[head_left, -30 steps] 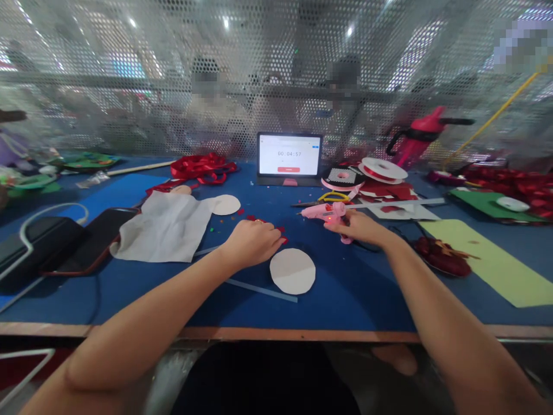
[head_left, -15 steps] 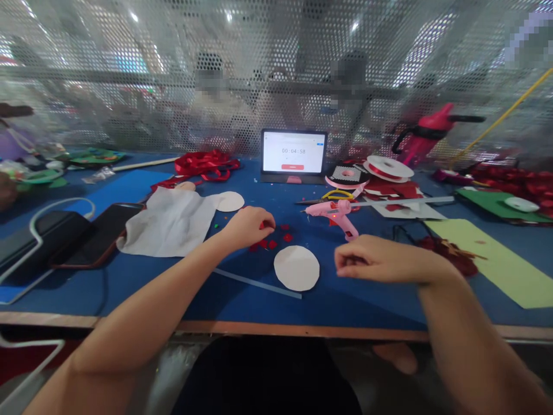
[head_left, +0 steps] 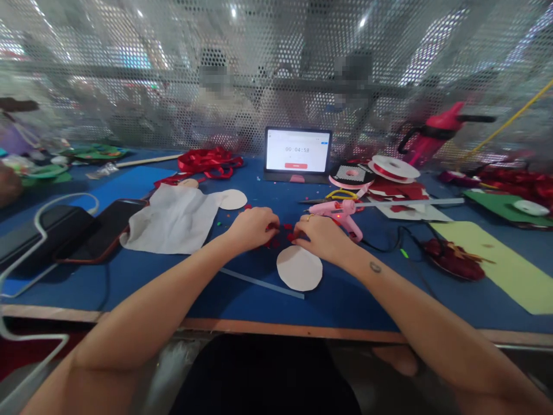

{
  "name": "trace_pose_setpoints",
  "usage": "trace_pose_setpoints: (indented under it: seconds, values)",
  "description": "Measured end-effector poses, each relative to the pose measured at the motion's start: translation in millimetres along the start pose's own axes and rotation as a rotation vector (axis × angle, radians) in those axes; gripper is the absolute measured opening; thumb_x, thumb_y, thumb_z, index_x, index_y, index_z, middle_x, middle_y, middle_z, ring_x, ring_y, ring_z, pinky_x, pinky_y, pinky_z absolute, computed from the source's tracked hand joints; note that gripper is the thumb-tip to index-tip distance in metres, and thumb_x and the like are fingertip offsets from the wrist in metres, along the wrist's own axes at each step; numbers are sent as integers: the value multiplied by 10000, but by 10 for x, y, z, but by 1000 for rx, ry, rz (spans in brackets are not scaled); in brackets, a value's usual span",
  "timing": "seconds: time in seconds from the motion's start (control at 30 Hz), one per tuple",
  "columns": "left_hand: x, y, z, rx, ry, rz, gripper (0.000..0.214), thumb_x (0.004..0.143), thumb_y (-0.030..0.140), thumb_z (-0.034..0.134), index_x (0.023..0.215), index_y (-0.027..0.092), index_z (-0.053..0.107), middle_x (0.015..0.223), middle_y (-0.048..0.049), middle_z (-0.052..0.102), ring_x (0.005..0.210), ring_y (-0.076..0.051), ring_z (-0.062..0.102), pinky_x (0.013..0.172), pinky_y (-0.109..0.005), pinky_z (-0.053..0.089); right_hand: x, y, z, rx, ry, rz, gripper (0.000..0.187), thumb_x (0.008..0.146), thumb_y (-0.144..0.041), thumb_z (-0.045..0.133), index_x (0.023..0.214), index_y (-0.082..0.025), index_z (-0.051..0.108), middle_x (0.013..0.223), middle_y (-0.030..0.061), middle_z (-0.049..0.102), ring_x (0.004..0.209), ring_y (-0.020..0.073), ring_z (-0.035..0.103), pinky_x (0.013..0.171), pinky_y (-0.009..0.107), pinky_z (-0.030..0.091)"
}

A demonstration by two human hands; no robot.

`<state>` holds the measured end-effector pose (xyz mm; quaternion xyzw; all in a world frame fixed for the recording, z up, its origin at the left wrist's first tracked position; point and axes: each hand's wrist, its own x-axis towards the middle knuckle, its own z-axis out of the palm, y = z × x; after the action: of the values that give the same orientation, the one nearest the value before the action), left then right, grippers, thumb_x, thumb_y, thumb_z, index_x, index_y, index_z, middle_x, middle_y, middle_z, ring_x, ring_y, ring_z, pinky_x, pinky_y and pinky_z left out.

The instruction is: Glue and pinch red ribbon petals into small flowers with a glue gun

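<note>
My left hand [head_left: 254, 227] is curled low over the blue table, fingertips pressed together above small red pieces [head_left: 273, 244]. What those fingers hold, if anything, is hidden. From the right, my right hand [head_left: 324, 237] reaches in with bent fingers, its tips at a small red piece [head_left: 291, 236]. Just below the hands lies a white paper disc [head_left: 299, 269], flat on the table. Behind my right hand rests a pink glue gun [head_left: 334, 208] with a small lit light and a clear glue stick [head_left: 410, 202] sticking out of its back.
A white cloth [head_left: 173, 222], a second white disc [head_left: 232, 199] and a phone [head_left: 101, 233] lie left. At the back are red ribbon [head_left: 207, 162], a tablet [head_left: 297, 151] and ribbon spools [head_left: 395, 168]. Yellow-handled scissors [head_left: 343, 195] lie behind the glue gun; a pale strip [head_left: 263, 283] lies in front.
My right hand has moved left and forward, from beside the white disc to the red pieces. My left hand stays nearly where it was. The view has shifted slightly.
</note>
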<state>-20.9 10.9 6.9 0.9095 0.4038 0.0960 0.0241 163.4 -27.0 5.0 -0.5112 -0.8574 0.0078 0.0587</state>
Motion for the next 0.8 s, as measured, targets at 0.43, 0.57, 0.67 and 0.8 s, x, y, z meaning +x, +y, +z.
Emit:
trace_pose_setpoints:
  seconds: [0.43, 0.57, 0.67, 0.8]
  values:
    - [-25, 51, 7, 20, -13, 27, 180, 745, 230, 524, 845, 208, 672, 836, -36, 653, 773, -197, 615, 620, -271, 434, 35, -34, 139, -196, 37, -109, 157, 847, -159, 471, 872, -129, 623, 918, 88, 628, 840, 191, 588, 582, 258, 368]
    - [-24, 71, 5, -36, -11, 39, 163, 709, 193, 543, 814, 203, 666, 823, -26, 669, 774, -189, 614, 619, -257, 426, 27, 3, 145, -192, 70, -126, 180, 861, -159, 448, 883, -127, 624, 913, 93, 627, 842, 198, 588, 577, 263, 360]
    - [-23, 103, 27, -116, 27, 3, 150, 691, 176, 557, 806, 195, 653, 760, -10, 678, 684, -163, 610, 564, -231, 403, 7, 19, 115, -172, 108, -141, 202, 876, -167, 435, 878, -120, 631, 892, 100, 630, 834, 197, 584, 608, 267, 365]
    - [-35, 152, 71, -238, 112, -14, 155, 701, 168, 569, 837, 190, 639, 702, 8, 680, 631, -133, 606, 545, -204, 390, -23, 4, 74, -137, 167, -146, 195, 872, -167, 448, 860, -114, 636, 865, 94, 635, 819, 192, 586, 618, 265, 364]
